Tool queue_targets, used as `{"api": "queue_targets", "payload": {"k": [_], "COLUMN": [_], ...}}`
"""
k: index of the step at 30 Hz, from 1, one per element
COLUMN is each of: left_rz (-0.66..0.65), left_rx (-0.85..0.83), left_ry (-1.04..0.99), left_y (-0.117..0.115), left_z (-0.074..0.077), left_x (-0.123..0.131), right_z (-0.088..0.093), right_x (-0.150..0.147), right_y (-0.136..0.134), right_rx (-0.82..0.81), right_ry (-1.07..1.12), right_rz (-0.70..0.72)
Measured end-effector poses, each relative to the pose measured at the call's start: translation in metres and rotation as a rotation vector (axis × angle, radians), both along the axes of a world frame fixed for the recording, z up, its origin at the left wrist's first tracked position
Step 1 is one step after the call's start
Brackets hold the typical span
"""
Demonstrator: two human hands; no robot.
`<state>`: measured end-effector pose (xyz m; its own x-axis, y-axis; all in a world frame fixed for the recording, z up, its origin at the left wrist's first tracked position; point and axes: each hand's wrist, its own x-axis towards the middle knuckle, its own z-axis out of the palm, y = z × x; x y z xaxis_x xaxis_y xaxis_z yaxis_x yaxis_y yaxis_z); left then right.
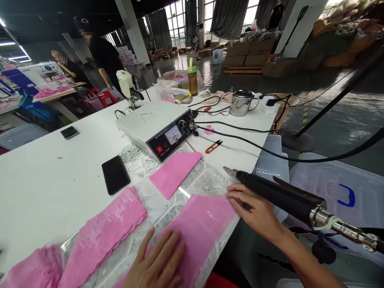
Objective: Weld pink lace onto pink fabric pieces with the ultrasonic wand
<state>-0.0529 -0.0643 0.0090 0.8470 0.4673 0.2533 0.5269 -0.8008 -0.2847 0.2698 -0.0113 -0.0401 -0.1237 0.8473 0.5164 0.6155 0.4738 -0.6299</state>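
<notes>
Left hand [159, 260] lies open, flat on pink cloth [207, 228] at the table [45, 180] edge; right hand [258, 214], half-curled beside a black tool [279, 195], touches the cloth's corner, grip unclear. Beyond: a box [150, 120], 2 phones [115, 175] leftward.

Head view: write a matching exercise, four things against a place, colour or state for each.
1. Left hand
2. Snips
3. Bottle
4. Control box

A. Standing, with a green lid
B. Resting on pink fabric
C. Red switch on its front
D. Orange, lying on the white table

Pairs: 1-B, 2-D, 3-A, 4-C
</notes>
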Motion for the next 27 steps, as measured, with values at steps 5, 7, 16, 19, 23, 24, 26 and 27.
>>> {"api": "queue_targets", "payload": {"k": [5, 7, 16, 19, 23, 24, 26, 27], "left_rz": [-0.048, -0.049, -0.025, -0.016, 0.003, 0.007, 0.011, 0.014], "left_rx": [-0.043, -0.061, -0.039, -0.035, -0.038, -0.037, -0.034, -0.032], "left_ry": [0.012, 0.022, 0.000, 0.001, 0.005, 0.003, -0.008, -0.015], "left_y": [0.026, 0.032, 0.029, 0.027, 0.025, 0.025, 0.024, 0.023], "left_z": [-0.002, -0.005, -0.010, -0.012, -0.011, -0.011, -0.010, -0.010], "left_x": [0.033, 0.041, 0.042, 0.041, 0.041, 0.041, 0.041, 0.042], "right_z": [0.000, 0.001, 0.006, 0.006, 0.003, 0.003, 0.001, 0.000], "right_x": [0.005, 0.005, 0.004, -0.002, -0.008, -0.009, -0.009, -0.008], "right_y": [-0.010, -0.013, -0.009, -0.003, 0.003, 0.004, 0.004, 0.004], "right_rx": [-0.070, -0.073, -0.036, -0.005, 0.013, 0.008, -0.010, -0.020], "right_ry": [-0.026, -0.059, -0.049, -0.057, -0.082, -0.085, -0.084, -0.078], "right_rz": [-0.061, -0.070, -0.038, -0.049, -0.077, -0.081, -0.084, -0.083]}}
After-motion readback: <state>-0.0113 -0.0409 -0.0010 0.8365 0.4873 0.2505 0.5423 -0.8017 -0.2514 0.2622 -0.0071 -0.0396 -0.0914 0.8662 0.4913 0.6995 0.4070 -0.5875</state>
